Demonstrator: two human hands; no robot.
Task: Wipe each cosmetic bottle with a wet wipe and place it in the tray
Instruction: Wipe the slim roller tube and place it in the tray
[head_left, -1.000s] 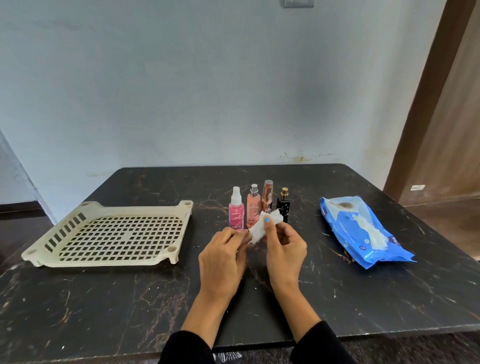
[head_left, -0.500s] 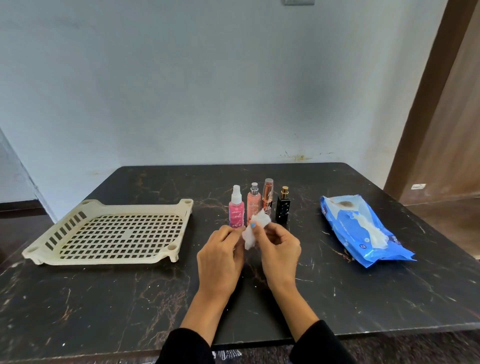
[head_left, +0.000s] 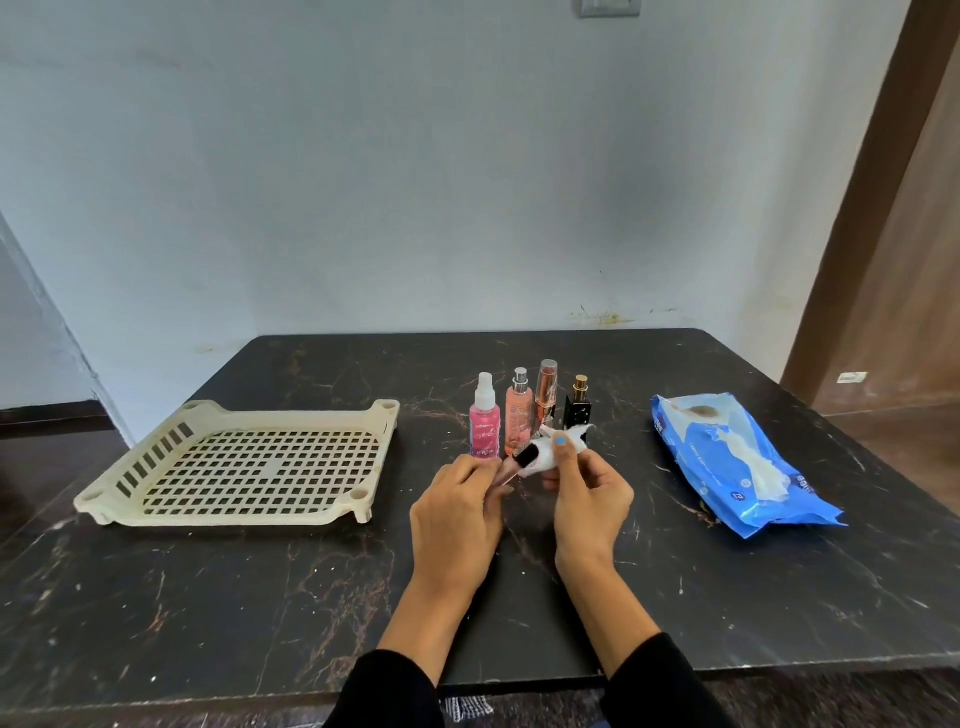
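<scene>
Wiping a small black-capped bottle (head_left: 511, 466) gripped by the left hand (head_left: 457, 512), the right hand (head_left: 589, 493) is pinching the wet wipe (head_left: 558, 449); next it likely goes left into the empty tray (head_left: 249, 514).

Black marble table (head_left: 260, 597) — tray (head_left: 234, 512), four bottles (head_left: 530, 410), wipes pack (head_left: 727, 457).

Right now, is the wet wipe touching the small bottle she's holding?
Touching. The head view shows the wet wipe, pinched by the right hand, wrapped against the black-capped bottle held in the left hand.
</scene>
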